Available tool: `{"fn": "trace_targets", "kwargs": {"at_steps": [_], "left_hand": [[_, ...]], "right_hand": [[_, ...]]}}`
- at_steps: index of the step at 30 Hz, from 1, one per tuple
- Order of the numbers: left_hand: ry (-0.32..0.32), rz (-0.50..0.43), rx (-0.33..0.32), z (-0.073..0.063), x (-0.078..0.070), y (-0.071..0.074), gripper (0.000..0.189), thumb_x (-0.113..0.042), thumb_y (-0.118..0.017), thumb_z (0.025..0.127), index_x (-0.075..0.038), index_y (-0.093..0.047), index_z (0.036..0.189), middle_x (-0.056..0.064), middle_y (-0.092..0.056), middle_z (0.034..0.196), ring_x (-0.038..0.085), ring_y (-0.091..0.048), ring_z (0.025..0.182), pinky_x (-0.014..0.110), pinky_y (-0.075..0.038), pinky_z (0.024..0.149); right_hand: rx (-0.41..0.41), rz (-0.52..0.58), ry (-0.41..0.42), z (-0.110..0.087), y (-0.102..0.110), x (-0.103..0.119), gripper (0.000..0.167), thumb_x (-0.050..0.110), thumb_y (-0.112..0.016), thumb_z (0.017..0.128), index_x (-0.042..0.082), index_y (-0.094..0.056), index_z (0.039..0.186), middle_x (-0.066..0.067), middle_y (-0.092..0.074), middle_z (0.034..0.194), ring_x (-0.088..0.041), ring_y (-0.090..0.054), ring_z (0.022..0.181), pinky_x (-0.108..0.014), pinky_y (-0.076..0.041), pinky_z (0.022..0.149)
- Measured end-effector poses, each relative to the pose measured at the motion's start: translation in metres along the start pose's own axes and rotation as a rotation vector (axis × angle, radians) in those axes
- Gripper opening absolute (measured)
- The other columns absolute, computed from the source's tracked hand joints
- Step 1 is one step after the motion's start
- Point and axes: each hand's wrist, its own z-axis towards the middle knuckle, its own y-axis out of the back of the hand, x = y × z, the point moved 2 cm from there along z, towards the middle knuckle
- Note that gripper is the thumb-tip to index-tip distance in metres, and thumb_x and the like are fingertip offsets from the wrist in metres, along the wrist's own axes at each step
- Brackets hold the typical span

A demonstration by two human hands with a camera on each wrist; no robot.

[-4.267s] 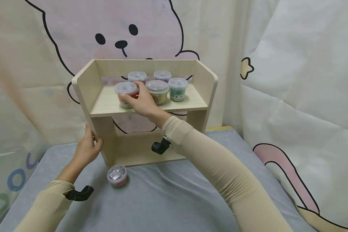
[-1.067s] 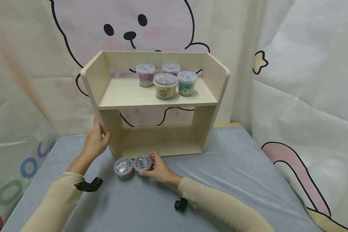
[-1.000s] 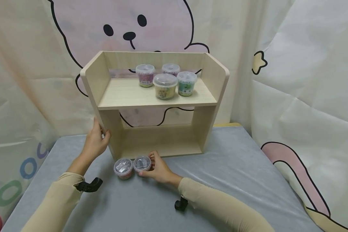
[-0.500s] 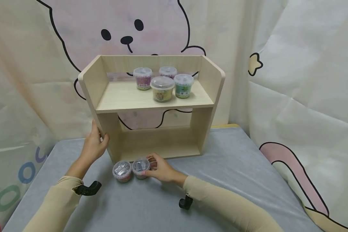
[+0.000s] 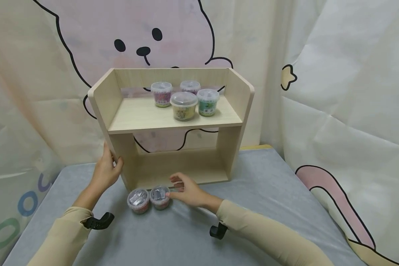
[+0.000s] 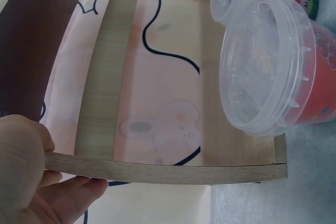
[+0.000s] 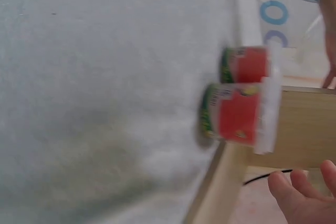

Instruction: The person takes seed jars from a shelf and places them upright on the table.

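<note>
A two-tier light wooden shelf (image 5: pixel 136 118) stands on the table. My left hand (image 5: pixel 103 173) grips the edge of its left side panel, thumb on one face and fingers on the other in the left wrist view. Two small lidded plastic tubs with red labels, the left tub (image 5: pixel 138 201) and the right tub (image 5: pixel 159 197), sit side by side before the shelf's lower left corner. My right hand (image 5: pixel 191 192) is just right of the right tub, its fingers loosely bent around nothing. In the right wrist view the right hand's fingers (image 7: pixel 286 190) are apart from the tubs.
On the upper board stand a yellow tub (image 5: pixel 184 111), a green tub (image 5: pixel 207 105) and two purple tubs, the left purple tub (image 5: pixel 162 96) and the right purple tub (image 5: pixel 190 87). A grey-blue cloth (image 5: pixel 173 240) covers the table. Printed curtains (image 5: pixel 345 92) hang behind and beside it.
The red tub from the upper board's front left now stands on the table beside the other one. My right hand has let go of it and drawn slightly right. My left hand stays on the panel.
</note>
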Motion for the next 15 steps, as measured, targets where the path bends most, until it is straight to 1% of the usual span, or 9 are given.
{"fn": "trace_targets", "kwargs": {"at_steps": [2, 8, 12, 15], "left_hand": [[0.006, 0.002, 0.003, -0.001, 0.001, 0.001, 0.065, -0.002, -0.052, 0.096, -0.003, -0.019, 0.151, 0.043, -0.058, 0.127, 0.06, -0.061, 0.111, 0.068, -0.051, 0.086], [0.018, 0.005, 0.002, -0.003, 0.001, 0.001, 0.064, -0.002, -0.052, 0.096, -0.002, -0.019, 0.151, 0.043, -0.058, 0.125, 0.059, -0.062, 0.11, 0.068, -0.052, 0.086], [0.024, 0.005, 0.008, -0.002, 0.001, 0.0, 0.064, -0.001, -0.052, 0.096, -0.001, -0.019, 0.151, 0.043, -0.057, 0.127, 0.059, -0.06, 0.114, 0.068, -0.052, 0.087], [0.022, 0.006, 0.008, -0.001, 0.0, -0.001, 0.064, -0.001, -0.052, 0.096, -0.001, -0.02, 0.151, 0.043, -0.057, 0.127, 0.059, -0.06, 0.115, 0.068, -0.052, 0.087]], "right_hand": [[0.004, 0.012, 0.016, -0.001, 0.005, 0.007, 0.052, 0.015, -0.068, 0.096, 0.001, -0.047, 0.141, -0.022, -0.05, 0.145, -0.041, -0.051, 0.135, -0.054, -0.042, 0.113], [0.008, -0.001, 0.075, -0.006, 0.023, 0.032, 0.05, 0.015, -0.065, 0.098, 0.002, -0.046, 0.142, -0.02, -0.05, 0.146, -0.037, -0.05, 0.137, -0.05, -0.043, 0.114], [-0.002, 0.013, 0.115, -0.009, 0.036, 0.05, 0.051, 0.012, -0.064, 0.097, 0.0, -0.046, 0.143, -0.022, -0.05, 0.147, -0.038, -0.05, 0.139, -0.049, -0.042, 0.115], [-0.021, 0.013, 0.139, -0.011, 0.049, 0.064, 0.051, 0.01, -0.065, 0.097, 0.001, -0.047, 0.143, -0.021, -0.05, 0.149, -0.037, -0.049, 0.141, -0.05, -0.04, 0.116]]}}
